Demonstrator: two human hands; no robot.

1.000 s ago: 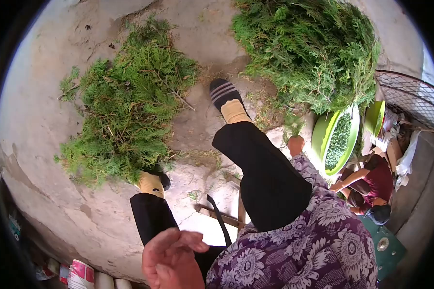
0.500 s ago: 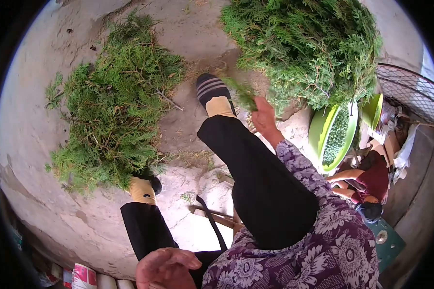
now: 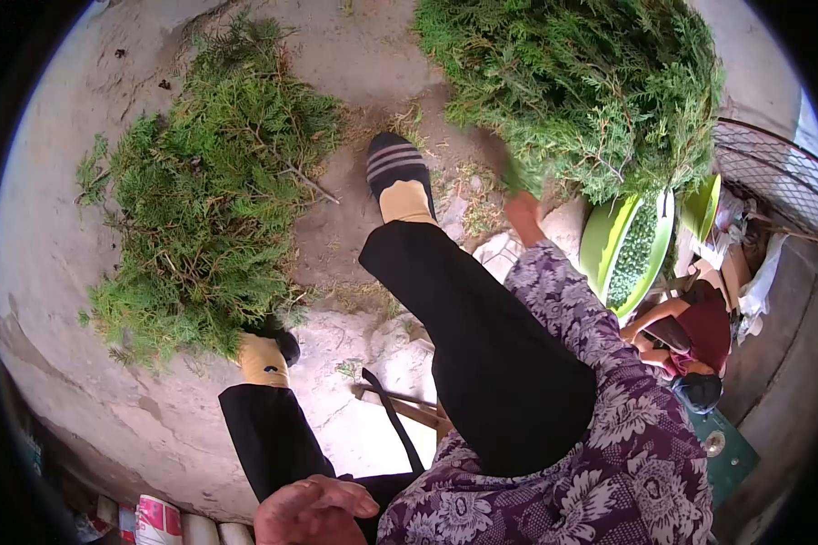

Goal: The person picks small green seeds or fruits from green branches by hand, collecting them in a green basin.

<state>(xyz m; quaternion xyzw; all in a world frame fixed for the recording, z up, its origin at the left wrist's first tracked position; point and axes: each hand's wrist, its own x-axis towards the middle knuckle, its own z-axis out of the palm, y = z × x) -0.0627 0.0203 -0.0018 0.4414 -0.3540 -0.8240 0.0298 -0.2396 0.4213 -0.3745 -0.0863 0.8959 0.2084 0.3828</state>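
My right hand (image 3: 523, 216) is closed on a green sprig (image 3: 522, 173), blurred by motion, at the lower left edge of the large right pile of evergreen branches (image 3: 591, 82). Near the bottom edge, my left hand (image 3: 314, 510) rests by my black-trousered leg, palm partly up and fingers loosely curled apart, with nothing seen in it. A second pile of evergreen branches (image 3: 209, 200) lies on the ground to the left, beyond my left foot. Between the two piles is my striped shoe (image 3: 397, 163).
A green basin (image 3: 598, 250) of small green pieces stands at the right. Beyond it are a wire rack (image 3: 782, 159) and a person in dark red (image 3: 700, 327) with a dark cap. Rolls and a pink-white package (image 3: 158, 521) lie bottom left.
My right hand has moved right with the sprig, from beside my shoe to the right pile. My left hand has hardly moved. The person at the right has shifted slightly.
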